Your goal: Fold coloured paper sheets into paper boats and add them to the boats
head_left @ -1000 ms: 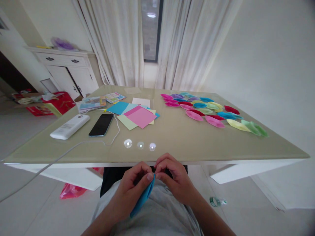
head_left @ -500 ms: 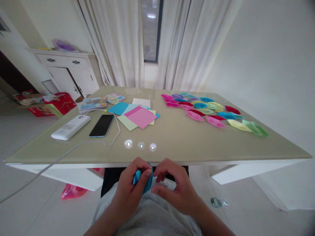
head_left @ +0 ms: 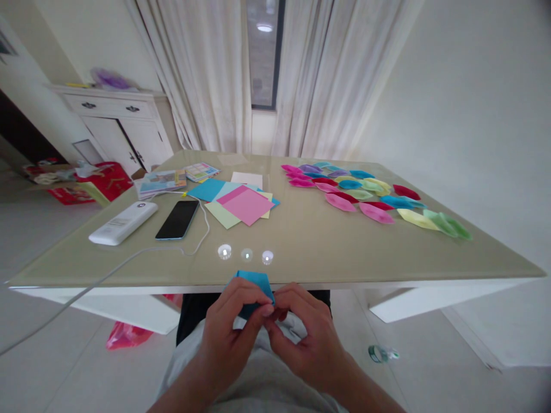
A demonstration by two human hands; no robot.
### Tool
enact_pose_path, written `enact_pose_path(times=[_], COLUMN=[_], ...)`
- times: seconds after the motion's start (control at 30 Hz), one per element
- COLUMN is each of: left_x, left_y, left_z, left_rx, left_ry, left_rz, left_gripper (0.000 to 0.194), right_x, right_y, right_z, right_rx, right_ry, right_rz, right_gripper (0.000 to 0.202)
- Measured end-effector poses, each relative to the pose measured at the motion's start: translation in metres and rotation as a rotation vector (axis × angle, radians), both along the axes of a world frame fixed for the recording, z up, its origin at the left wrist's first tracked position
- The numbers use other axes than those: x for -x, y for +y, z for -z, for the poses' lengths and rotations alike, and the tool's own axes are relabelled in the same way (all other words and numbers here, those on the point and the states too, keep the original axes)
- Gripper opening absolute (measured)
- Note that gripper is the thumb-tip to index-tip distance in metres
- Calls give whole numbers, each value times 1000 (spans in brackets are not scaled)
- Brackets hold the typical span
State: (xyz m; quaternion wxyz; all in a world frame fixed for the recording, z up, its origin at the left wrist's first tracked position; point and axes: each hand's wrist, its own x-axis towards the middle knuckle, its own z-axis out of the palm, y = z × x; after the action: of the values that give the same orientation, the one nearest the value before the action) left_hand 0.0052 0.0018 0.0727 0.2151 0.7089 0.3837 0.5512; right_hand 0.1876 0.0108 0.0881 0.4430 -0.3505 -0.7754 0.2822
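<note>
A folded piece of blue paper is held just in front of the table's near edge, over my lap. My left hand pinches its lower right part between thumb and fingers. At the same corner my right hand has its thumb and fingertips closed on the paper's edge. The fingers hide the lower part of the paper. Farther off lie a stack of coloured paper squares, pink on top, and several folded leaf-shaped papers in rows at the right.
On the table, a black phone and a white power bank with a white cable lie at the left. Booklets sit behind them. A red bag is on the floor below.
The blue paper has turned and risen, showing more of its flat face above my left hand. My right hand has closed its fingers and moved in against the paper's corner.
</note>
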Motion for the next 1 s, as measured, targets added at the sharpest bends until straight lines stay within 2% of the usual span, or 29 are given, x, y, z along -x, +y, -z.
enact_pose_path(times=[0.23, 0.37, 0.63, 0.77, 0.87, 0.93, 1.0], left_x=[0, -1, 7, 18, 30, 36, 40], left_y=[-3, -3, -2, 1, 4, 7, 10], left_z=[1, 3, 9, 6, 6, 6, 6], left_rx=[-206, -264, -325, -438, -438, -407, -394], left_ry=[229, 258, 278, 413, 475, 466, 473], left_rz=[-62, -123, -73, -207, -250, -210, -177], left_gripper=[18, 18, 23, 31, 26, 21, 20], right_x=[4, 4, 2, -6, -14, -16, -17], right_y=[0, 3, 5, 13, 19, 23, 27], right_z=[4, 9, 13, 14, 15, 16, 17], right_rx=[34, 43, 71, 143, 178, 171, 99], right_ry=[47, 122, 176, 253, 256, 213, 141], right_rz=[15, 47, -5, -4, -15, 5, 30], right_gripper=[16, 18, 16, 11, 13, 9, 20])
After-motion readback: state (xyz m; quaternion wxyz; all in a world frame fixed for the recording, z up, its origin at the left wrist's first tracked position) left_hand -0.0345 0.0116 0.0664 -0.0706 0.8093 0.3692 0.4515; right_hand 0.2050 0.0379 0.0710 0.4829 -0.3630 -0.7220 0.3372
